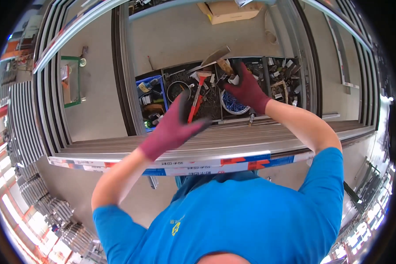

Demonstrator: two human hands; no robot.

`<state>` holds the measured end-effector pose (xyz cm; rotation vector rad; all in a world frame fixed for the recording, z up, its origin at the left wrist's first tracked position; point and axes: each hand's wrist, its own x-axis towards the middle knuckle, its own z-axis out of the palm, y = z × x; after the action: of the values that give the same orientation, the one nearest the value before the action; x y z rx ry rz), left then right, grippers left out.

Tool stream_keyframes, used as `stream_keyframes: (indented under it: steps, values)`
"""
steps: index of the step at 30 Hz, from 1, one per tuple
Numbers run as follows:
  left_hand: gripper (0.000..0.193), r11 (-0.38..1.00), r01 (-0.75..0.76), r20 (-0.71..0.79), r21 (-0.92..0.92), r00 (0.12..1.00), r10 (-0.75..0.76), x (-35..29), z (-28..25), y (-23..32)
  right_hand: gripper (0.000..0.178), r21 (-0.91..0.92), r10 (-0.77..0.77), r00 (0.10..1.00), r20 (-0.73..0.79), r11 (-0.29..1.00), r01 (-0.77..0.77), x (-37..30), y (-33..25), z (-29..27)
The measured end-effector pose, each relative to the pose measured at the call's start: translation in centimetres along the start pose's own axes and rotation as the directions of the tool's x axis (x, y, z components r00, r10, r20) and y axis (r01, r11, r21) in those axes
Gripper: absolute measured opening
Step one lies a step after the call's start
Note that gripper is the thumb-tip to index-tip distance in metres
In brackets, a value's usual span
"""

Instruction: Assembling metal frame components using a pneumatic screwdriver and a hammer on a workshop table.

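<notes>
My left hand [172, 126], in a maroon glove with dark fingers, hovers over the near side of a sectioned parts tray [264, 72]. Its thumb and fingers are spread and hold nothing; they are slightly blurred. Under and beyond them lies a red-handled tool [196, 99]. My right hand [247, 91], gloved alike, reaches into the tray with fingers curled about small dark and silvery pieces [223, 80] that I cannot make out. Just past its fingertips is a hammer [216, 56] with a wooden handle. Below this hand stands a round container of blue screws or similar fasteners [234, 105].
A blue bin [165, 94] of assorted items adjoins the tray's left end. Long metal profiles [215, 137] form a frame between my body and the tray, with more at both sides. A cardboard box [235, 15] lies on the floor beyond, and a green-edged panel [71, 81] at left.
</notes>
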<state>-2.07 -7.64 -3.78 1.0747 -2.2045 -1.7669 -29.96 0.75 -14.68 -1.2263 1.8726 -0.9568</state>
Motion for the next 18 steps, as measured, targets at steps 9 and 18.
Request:
stream_keyframes:
  steps: [9, 18]
  values:
    - [0.043, 0.698, 0.124, 0.200, -0.705, 0.979, 0.028, 6.4, 6.4, 6.0, 0.068, 0.284, -0.088, 0.991, 0.104, 0.957, 0.055, -6.5, -12.1, -7.7]
    - [0.043, 0.854, 0.063, 0.349, -0.517, 0.926, 0.144, 4.0, 5.8, 3.4, 0.045, 0.595, 0.612, 0.778, -0.142, 0.681, -0.427, -19.9, -14.5, -15.8]
